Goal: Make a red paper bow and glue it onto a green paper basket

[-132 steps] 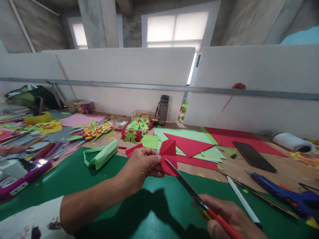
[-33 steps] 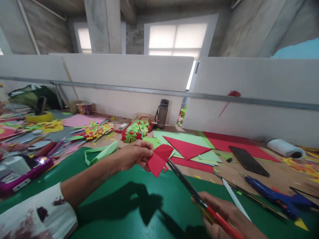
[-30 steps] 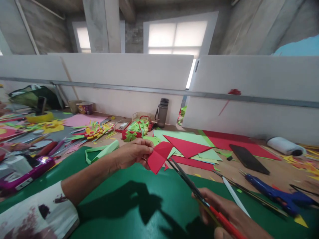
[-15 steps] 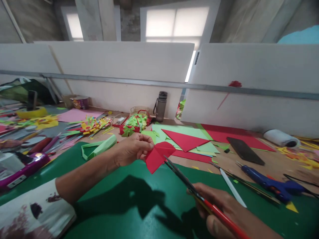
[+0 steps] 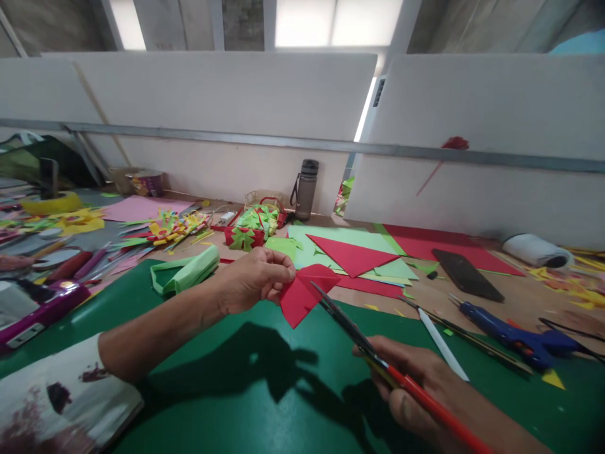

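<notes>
Between the thumb and fingers of my left hand (image 5: 269, 274) is a folded piece of red paper (image 5: 302, 299), held up above the green mat (image 5: 203, 403). Its upper edge is rounded and a crease runs across it. My right hand (image 5: 411, 378) is closed around scissors (image 5: 350, 328) with red on the handle. The scissor tips overlap the right part of the paper in view; whether they touch it I cannot tell. Behind the paper, a red triangle of paper (image 5: 352, 255) lies on pale green sheets (image 5: 293, 234).
A blue glue gun (image 5: 508, 328), a white pen-like stick (image 5: 443, 345) and a dark phone (image 5: 467, 275) lie to the right. At the back stands a grey bottle (image 5: 307, 190). On the left are a light green paper roll (image 5: 196, 270), paper flowers (image 5: 174, 227) and a purple device (image 5: 51, 306).
The view has tilted down slightly, so the background sits higher. Both hands keep their grips; the red paper has turned a little and the scissor tips lie slightly higher against it.
</notes>
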Demonstrator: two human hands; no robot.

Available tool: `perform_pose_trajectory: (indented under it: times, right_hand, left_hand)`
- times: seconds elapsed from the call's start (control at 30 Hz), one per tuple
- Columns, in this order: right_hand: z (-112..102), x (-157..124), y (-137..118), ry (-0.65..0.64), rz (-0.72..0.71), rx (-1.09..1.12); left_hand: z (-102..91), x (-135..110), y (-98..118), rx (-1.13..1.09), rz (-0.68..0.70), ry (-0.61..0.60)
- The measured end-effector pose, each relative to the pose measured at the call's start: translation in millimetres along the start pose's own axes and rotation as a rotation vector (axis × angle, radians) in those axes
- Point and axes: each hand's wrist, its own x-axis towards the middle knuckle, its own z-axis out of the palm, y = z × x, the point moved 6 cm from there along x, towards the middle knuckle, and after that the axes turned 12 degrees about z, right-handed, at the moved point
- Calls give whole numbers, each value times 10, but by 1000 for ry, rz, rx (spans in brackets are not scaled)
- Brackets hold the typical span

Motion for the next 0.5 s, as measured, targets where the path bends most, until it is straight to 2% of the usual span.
perform_pose_trajectory:
  times: [0.13,0.2,0.33,0.5]
  right_hand:
    - [21,108,179,69,33,-20]
    - [30,119,198,51,51,-6]
    - [62,54,53,-73,82,37]
    - [54,-6,-132,-75,109,60]
  left_hand:
    - [-6,6,8,37,3,-3]
    - [-5,9,7,59,2,-12]
    - [-4,12,0,82,-5,-16]
    - [-3,8,-15,73,-9,-2]
